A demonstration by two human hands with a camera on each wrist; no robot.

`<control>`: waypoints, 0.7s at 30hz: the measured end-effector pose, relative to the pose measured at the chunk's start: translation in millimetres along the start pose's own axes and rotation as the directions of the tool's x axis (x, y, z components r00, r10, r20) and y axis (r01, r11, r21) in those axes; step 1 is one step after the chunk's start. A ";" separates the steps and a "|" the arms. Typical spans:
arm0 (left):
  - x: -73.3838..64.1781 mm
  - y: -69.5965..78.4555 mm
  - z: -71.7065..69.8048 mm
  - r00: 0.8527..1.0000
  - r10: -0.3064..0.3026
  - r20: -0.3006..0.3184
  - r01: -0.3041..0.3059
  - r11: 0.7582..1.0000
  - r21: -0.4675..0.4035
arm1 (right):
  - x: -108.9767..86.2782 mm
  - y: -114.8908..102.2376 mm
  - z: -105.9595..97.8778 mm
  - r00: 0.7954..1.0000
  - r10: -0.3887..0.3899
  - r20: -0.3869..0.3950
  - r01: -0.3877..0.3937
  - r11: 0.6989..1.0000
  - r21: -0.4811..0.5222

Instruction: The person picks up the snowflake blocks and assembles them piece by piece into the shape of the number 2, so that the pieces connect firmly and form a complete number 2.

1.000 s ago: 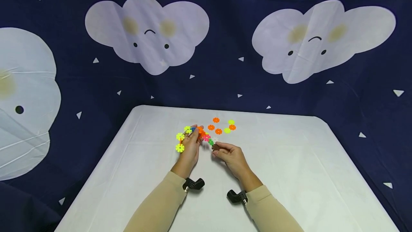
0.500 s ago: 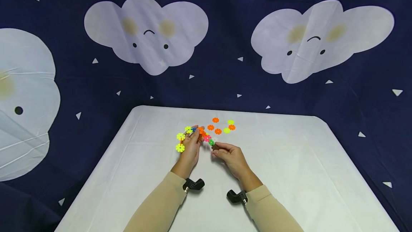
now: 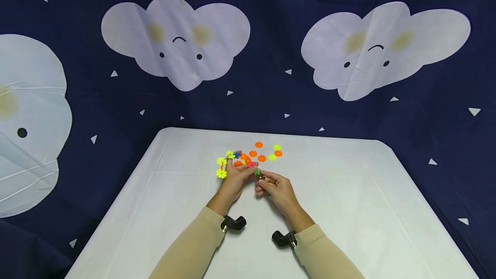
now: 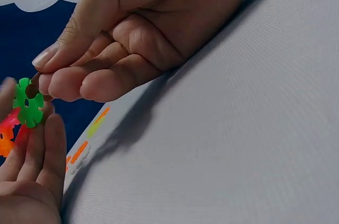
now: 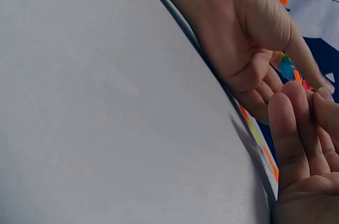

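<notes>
A curved chain of joined snowflake discs (image 3: pixel 221 173), in yellow, blue, orange, pink and green, runs across my left hand (image 3: pixel 234 181) in the head view. That hand holds the chain near its right end, thumb lying toward the green disc (image 4: pixel 35 112) and fingers behind it. My right hand (image 3: pixel 280 190) pinches a brown disc (image 3: pixel 261 178) between thumb and fingertips, right at the green disc's edge. In the left wrist view the right fingers hide most of the brown disc. Part of the chain shows beyond the left hand in the right wrist view.
Loose orange discs (image 3: pixel 261 158) and yellow-green discs (image 3: pixel 272 157) lie flat on the white table (image 3: pixel 341 193) just beyond the hands. A dark blue cloth with clouds (image 3: pixel 176 42) hangs behind the table's far edge.
My left hand has shifted its hold along the chain toward the green end, its thumb now pointing right. The chain has moved slightly right; my right hand stays nearly in place with the brown disc.
</notes>
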State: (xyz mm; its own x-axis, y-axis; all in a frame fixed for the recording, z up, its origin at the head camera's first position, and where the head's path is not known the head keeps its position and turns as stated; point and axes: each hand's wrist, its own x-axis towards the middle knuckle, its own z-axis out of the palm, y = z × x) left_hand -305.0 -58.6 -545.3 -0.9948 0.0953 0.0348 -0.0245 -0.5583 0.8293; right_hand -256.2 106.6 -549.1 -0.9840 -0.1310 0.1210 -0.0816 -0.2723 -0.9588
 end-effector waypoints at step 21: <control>-2.6 -2.7 -5.6 0.983 0.025 0.184 -0.062 0.978 0.198 | -7.0 1.8 1.7 0.996 -0.089 -0.020 0.090 0.995 0.035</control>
State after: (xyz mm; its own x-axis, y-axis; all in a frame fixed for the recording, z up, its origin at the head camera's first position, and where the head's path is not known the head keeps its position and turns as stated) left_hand -302.9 -61.9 -550.7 -0.9601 0.2309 0.1575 0.0573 -0.3888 0.9195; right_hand -249.2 105.4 -551.2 -0.9757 -0.0874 0.2012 -0.1644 -0.3158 -0.9345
